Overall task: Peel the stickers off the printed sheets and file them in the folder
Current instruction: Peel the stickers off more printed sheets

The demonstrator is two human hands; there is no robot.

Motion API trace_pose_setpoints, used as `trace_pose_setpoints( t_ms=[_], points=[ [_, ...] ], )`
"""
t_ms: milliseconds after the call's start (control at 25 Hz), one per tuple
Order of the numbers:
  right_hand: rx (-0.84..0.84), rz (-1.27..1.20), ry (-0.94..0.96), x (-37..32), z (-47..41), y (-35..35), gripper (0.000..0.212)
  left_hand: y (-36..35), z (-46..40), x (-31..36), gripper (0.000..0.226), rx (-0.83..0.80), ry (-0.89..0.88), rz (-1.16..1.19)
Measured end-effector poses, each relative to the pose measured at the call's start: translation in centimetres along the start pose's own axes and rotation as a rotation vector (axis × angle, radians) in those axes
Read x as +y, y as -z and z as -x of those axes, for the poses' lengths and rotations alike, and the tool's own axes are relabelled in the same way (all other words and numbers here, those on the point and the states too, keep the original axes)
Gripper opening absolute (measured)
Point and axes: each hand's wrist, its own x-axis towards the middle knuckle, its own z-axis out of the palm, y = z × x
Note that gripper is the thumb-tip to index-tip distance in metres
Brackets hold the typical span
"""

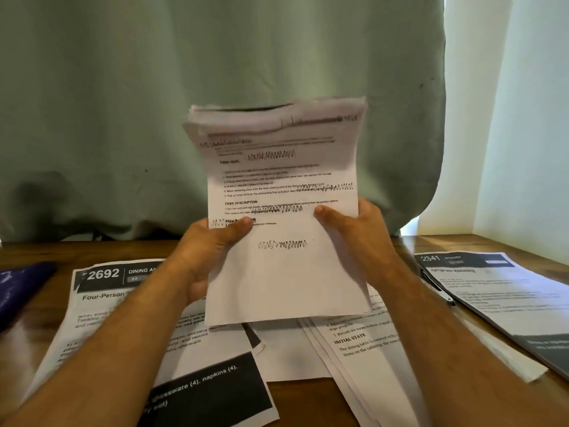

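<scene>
I hold a stack of printed sheets (286,272) upright above the table, its top edge bending away from me. My left hand (212,251) grips the stack's left side, thumb across the front. My right hand (354,229) grips the right side, thumb on the page. The front sheet carries printed text with black pen scribbles over some lines. A dark blue folder (21,288) lies at the left edge of the table. No sticker is visible on the front sheet.
More printed sheets lie spread on the wooden table (301,399): one headed 2692 (101,303) on the left, plain ones (363,349) in the middle, one headed 2641 (498,291) on the right with a pen (437,288) beside it. A green curtain (215,72) hangs behind.
</scene>
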Motion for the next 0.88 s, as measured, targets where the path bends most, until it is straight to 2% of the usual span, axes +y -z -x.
trace_pose_setpoints(
  t_ms=[40,120,280,360,440,520,640,760,880],
  points=[
    [-0.028,-0.080,-0.044,0.2,-0.2,0.1,0.019,0.2,0.0,0.0,0.047,-0.026,0.075,-0.016],
    [-0.010,-0.082,-0.118,0.9,-0.5,0.5,0.017,0.5,0.0,-0.4,0.041,-0.039,0.213,-0.052],
    [0.175,0.306,-0.201,1.7,-1.2,1.1,0.024,1.0,0.1,-1.5,0.051,-0.097,0.414,-0.134],
    [0.229,0.236,-0.285,2.5,-1.6,1.8,0.029,1.1,0.3,-1.6,0.049,-0.131,0.488,-0.166],
    [0.180,0.155,-0.422,3.2,-1.8,2.7,0.027,1.5,0.3,-1.5,0.044,-0.125,0.538,-0.165],
    [0.040,0.144,-0.576,3.6,-1.7,2.8,0.024,2.3,0.0,-1.3,0.041,-0.073,0.523,-0.134],
    [-0.089,0.183,-0.673,3.6,-1.4,2.1,0.023,3.2,-0.7,-1.3,0.035,0.063,0.443,-0.102],
    [-0.172,0.201,-0.690,3.4,-1.1,1.8,0.022,3.4,-1.2,-1.5,0.030,0.170,0.376,-0.149],
    [-0.134,0.238,-0.581,3.4,-1.1,1.6,0.018,3.2,-1.3,-1.7,0.026,0.214,0.337,-0.183]
  ],
)
